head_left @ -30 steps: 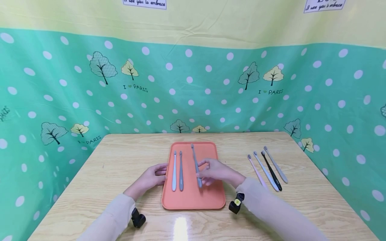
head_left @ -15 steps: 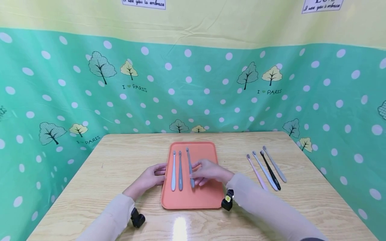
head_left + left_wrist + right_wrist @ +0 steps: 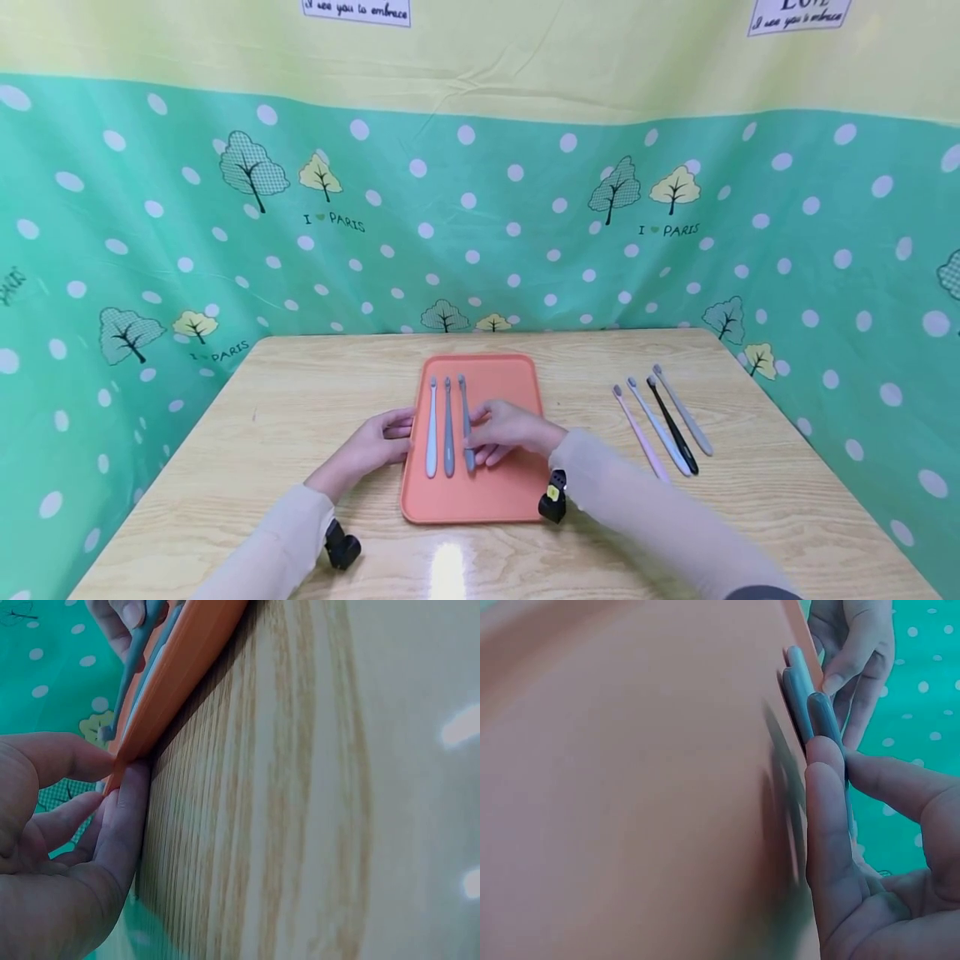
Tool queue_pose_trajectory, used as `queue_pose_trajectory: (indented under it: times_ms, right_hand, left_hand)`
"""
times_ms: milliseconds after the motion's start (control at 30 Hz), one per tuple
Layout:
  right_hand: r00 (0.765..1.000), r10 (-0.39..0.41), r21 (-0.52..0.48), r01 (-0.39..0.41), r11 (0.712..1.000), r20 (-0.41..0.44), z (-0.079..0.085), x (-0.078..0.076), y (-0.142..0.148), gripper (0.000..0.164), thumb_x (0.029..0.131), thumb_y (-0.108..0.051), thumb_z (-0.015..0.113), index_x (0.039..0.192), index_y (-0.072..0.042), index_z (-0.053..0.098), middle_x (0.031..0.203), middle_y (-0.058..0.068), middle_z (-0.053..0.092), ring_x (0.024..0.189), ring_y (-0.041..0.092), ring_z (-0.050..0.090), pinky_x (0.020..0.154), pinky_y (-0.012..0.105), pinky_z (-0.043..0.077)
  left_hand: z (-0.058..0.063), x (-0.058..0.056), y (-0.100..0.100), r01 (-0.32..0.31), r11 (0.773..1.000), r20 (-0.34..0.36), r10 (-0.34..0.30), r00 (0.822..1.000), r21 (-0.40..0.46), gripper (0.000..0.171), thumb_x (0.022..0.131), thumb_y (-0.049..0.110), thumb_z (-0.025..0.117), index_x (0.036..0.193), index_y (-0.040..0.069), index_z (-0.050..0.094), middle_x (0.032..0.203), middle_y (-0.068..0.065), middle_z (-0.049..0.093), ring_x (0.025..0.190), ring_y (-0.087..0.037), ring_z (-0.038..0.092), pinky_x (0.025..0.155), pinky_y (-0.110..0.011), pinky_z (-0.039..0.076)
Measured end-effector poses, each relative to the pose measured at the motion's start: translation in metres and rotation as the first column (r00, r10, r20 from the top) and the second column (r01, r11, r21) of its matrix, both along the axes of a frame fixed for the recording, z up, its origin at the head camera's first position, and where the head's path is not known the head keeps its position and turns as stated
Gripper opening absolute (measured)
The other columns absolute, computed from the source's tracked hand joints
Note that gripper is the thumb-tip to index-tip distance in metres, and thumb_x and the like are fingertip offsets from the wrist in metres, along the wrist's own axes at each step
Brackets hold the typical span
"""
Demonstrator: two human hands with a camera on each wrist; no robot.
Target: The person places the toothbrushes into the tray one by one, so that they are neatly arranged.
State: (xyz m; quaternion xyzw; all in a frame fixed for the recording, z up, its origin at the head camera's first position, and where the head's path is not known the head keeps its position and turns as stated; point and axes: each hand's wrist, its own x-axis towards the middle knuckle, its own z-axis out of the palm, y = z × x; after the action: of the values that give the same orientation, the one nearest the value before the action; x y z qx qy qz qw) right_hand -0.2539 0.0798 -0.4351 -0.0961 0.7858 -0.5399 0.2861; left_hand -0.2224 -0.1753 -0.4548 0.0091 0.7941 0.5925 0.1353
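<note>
In the head view an orange-pink tray (image 3: 487, 510) lies mid-table. My left hand (image 3: 371, 450) pinches its left rim between thumb and fingers, as the left wrist view also shows. My right hand (image 3: 510, 429) pinches a grey-blue toothbrush (image 3: 464, 408) by the handle over the tray, bristle end pointing away from me. In the right wrist view this toothbrush handle (image 3: 823, 716) stands slightly above the tray floor. Left of it, a light blue toothbrush (image 3: 432, 433) and a darker grey-blue toothbrush (image 3: 448, 433) lie side by side on the tray.
On the wooden table (image 3: 315, 375), right of the tray, several more toothbrushes lie slanted: a pink toothbrush (image 3: 639, 432), a light blue toothbrush (image 3: 658, 427), a black toothbrush (image 3: 672, 425) and a grey toothbrush (image 3: 684, 412). A green dotted cloth (image 3: 480, 233) hangs behind the table.
My right hand has carried the grey-blue toothbrush leftward and lower, close beside the two on the tray, and it now lies more nearly parallel to them. The left hand has stayed at the rim.
</note>
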Motion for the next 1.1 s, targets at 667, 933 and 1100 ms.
queue_pose_trajectory:
  times_ms: [667, 933, 1100]
  right_hand:
    - [1.0, -0.001, -0.011, 0.001, 1.0, 0.011, -0.0074, -0.0021, -0.004, 0.047, 0.089, -0.01, 0.076, 0.126, 0.003, 0.049, 0.082, 0.019, 0.072, 0.064, 0.022, 0.071, 0.056, 0.031, 0.063]
    - [1.0, -0.013, -0.003, 0.013, 1.0, 0.007, -0.0079, -0.0005, -0.0044, 0.049, 0.088, -0.01, 0.078, 0.126, 0.001, 0.048, 0.08, 0.02, 0.072, 0.061, 0.021, 0.07, 0.054, 0.03, 0.062]
    - [1.0, -0.011, -0.001, 0.011, 1.0, -0.001, -0.008, -0.0007, -0.0046, 0.049, 0.088, -0.01, 0.077, 0.127, 0.001, 0.048, 0.08, 0.019, 0.072, 0.059, 0.02, 0.07, 0.052, 0.03, 0.062]
  left_hand:
    - [0.0007, 0.001, -0.0007, 0.016, 1.0, -0.009, -0.016, 1.0, 0.011, 0.059, 0.095, 0.006, 0.064, 0.15, 0.001, 0.042, 0.139, -0.018, 0.053, 0.126, -0.032, 0.054, 0.09, -0.033, 0.059]
    - [0.0001, 0.0014, -0.0003, 0.009, 1.0, -0.016, -0.009, 1.0, 0.016, 0.059, 0.095, 0.004, 0.064, 0.149, 0.0, 0.042, 0.137, -0.018, 0.054, 0.125, -0.032, 0.055, 0.09, -0.034, 0.06]
    - [-0.0008, 0.0013, -0.0006, 0.007, 1.0, -0.017, -0.006, 1.0, 0.016, 0.059, 0.095, 0.004, 0.065, 0.149, 0.0, 0.042, 0.137, -0.018, 0.054, 0.124, -0.033, 0.055, 0.09, -0.034, 0.06]
